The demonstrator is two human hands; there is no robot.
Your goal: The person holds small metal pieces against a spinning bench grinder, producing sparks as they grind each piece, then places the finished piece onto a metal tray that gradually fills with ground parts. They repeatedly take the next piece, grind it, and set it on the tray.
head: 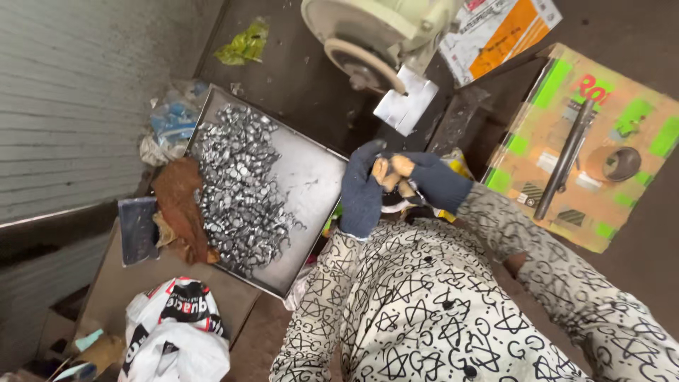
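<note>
The pale cream grinding machine with its round wheel (364,64) stands at the far edge, just beyond the hands. To its left lies the shallow rectangular steel tray (311,177), its left half heaped with small shiny metal pieces (237,187), the right half mostly bare. A brown crumpled rag (180,205) rests on the tray's left rim. To the right sits a green and orange printed cardboard box (608,191) carrying a dark metal rod (566,159) and a short steel ring (622,164).

Both hands meet close to the chest, near the wheel. The left hand (361,187), in a dark blue knit glove with bare fingertips, and the right hand (435,180), gloved alike, pinch something small between those fingertips; it is too small to identify.

Judging by this, a firm two-handed fingertip pinch, with sleeves clear of the wheel, suits the work.
</note>
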